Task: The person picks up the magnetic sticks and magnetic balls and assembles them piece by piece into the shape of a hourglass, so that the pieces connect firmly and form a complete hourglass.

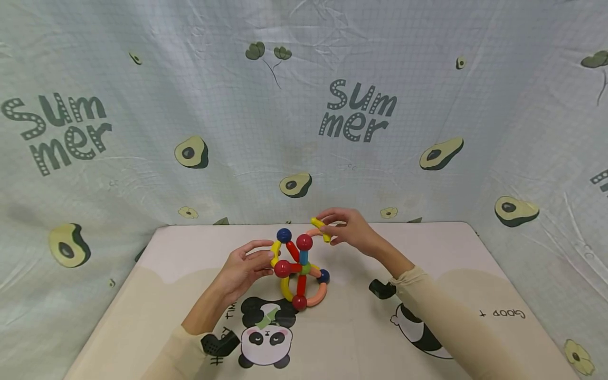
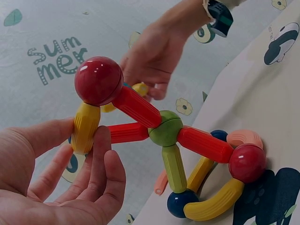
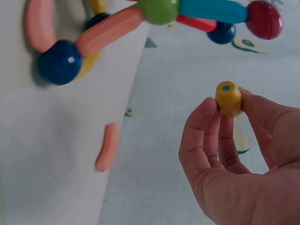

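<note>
In the head view a model of magnetic rods and balls stands on the table, rods radiating from a green ball [image 1: 306, 269]. My left hand [image 1: 244, 269] is at its left side. Thumb and fingers pinch a yellow rod [image 2: 86, 127] that joins a red ball [image 2: 99, 80] on the model. Behind and right of the model, my right hand [image 1: 351, 229] holds a loose yellow rod [image 3: 228, 99] between thumb and fingertips, its end facing the right wrist camera. Close by is a blue rod [image 3: 213, 10] tipped with a red ball [image 3: 264, 19]. Curved rods and a red ball [image 1: 299, 302] form the base.
A loose pink curved rod [image 3: 108, 147] lies near the table's far edge. The pale table [image 1: 351, 338] bears printed pandas. A printed curtain [image 1: 228, 105] hangs right behind it. Each wrist wears a dark device.
</note>
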Action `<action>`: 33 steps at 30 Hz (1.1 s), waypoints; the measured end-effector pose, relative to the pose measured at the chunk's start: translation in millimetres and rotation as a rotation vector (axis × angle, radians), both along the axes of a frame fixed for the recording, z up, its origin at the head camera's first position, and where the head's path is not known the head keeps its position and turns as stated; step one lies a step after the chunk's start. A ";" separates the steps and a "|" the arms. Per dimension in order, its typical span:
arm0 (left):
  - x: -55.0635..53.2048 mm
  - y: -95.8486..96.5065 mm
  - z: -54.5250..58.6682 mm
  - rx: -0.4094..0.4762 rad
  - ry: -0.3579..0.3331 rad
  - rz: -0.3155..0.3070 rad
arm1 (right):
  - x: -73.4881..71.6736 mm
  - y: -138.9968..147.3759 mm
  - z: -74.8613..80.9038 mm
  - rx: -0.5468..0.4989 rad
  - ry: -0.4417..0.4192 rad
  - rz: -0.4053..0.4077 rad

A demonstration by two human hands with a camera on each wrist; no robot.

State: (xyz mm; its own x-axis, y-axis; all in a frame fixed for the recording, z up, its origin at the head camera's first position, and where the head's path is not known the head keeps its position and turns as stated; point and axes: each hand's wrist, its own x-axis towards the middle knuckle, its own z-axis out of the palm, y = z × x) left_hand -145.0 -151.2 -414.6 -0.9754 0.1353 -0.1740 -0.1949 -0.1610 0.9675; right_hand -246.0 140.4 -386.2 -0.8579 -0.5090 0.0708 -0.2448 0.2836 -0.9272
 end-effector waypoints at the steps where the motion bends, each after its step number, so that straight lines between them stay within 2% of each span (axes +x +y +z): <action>1: 0.1 0.1 0.2 0.000 0.001 -0.001 | 0.1 -2.8 3.8 -0.008 -0.002 -0.006; 7: 1.0 -0.3 1.6 0.003 0.002 -0.005 | 2.8 -21.8 23.2 -0.065 -0.015 -0.026; 12: 0.8 -0.3 1.9 -0.001 -0.003 0.001 | 8.0 -36.5 31.3 -0.083 -0.011 -0.030; 18: 0.4 -0.5 1.7 -0.001 -0.003 -0.005 | 12.2 -43.4 33.3 -0.086 -0.037 -0.030; 27: 0.2 0.0 1.8 -0.012 0.005 -0.007 | 13.0 -38.3 34.2 -0.069 -0.069 -0.008; 33: 0.2 0.3 2.5 -0.003 0.001 -0.005 | 10.3 -30.9 34.4 -0.046 -0.129 0.011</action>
